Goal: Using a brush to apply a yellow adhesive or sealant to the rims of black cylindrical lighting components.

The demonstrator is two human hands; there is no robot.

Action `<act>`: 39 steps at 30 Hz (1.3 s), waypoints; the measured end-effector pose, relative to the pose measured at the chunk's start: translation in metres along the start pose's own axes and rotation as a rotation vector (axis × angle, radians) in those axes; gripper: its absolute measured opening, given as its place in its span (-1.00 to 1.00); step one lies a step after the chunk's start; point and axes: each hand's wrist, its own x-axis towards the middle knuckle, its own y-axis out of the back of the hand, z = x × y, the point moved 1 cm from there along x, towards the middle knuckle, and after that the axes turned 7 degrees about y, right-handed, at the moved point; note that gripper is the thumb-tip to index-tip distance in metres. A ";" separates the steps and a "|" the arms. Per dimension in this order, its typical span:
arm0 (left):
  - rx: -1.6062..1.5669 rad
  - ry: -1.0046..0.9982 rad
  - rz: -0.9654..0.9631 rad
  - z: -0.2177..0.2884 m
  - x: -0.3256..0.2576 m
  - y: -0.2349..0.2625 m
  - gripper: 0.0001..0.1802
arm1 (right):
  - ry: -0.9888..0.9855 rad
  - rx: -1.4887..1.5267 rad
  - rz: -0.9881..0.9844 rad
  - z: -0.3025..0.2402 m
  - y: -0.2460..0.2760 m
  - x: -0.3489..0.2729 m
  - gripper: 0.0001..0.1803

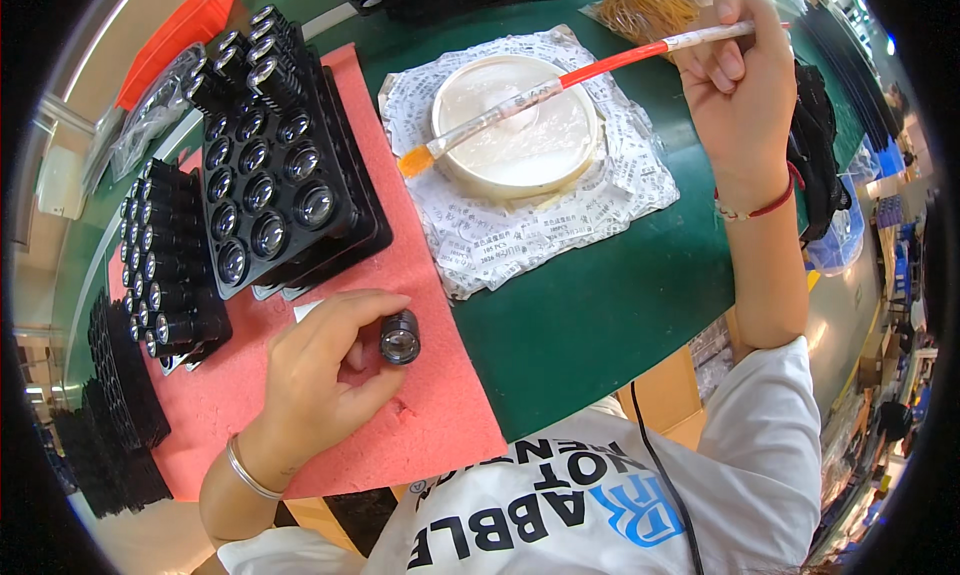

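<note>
Between the thumb and fingers of my left hand (325,360) is a small black lens barrel (400,337), its glass end facing up, held over the pink foam mat (440,405). My right hand (742,85) grips a long paintbrush (610,62) near the end of its red and white handle. The brush's orange bristles point down to the left, beside a round shallow dish (545,183) of white substance. That dish sits on a pad covered in printed paper labels (520,250). A black tray (350,195) of lens barrels stands left of the dish.
More upright lens barrels (165,245) fill a second tray at the left, with stacked black trays (120,375) nearer me. An orange-red bin (180,35) and clear plastic bags (155,120) lie at the far left. A bag of yellowish bands (655,10) rests on the green table (590,325).
</note>
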 end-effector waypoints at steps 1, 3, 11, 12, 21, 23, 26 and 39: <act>0.001 0.002 -0.003 0.000 0.000 0.000 -0.50 | -0.007 0.011 -0.012 0.000 0.001 0.000 -0.64; 0.004 0.000 -0.002 0.000 0.000 0.000 -0.49 | -0.015 0.022 -0.023 0.001 0.001 0.001 -0.64; -0.026 0.018 0.006 -0.003 -0.001 0.002 -0.50 | -0.031 0.089 -0.395 0.005 0.018 0.014 -0.67; -0.072 0.038 -0.025 -0.005 -0.002 0.003 -0.54 | -0.069 0.126 -0.435 0.005 0.020 0.015 -0.69; -0.964 0.267 0.085 -0.009 -0.006 0.014 -0.73 | -0.046 0.176 -0.714 -0.003 -0.006 -0.016 -0.68; -0.962 0.228 0.055 -0.012 -0.006 0.014 -0.74 | -0.038 0.139 -0.734 -0.004 -0.008 -0.022 -0.69; -1.023 0.314 0.069 -0.012 -0.007 0.015 -0.74 | -0.020 0.100 -0.769 -0.002 -0.007 -0.024 -0.70; -1.144 0.372 0.054 -0.014 -0.006 0.015 -0.67 | -0.010 0.038 -0.893 0.003 -0.004 -0.025 -0.72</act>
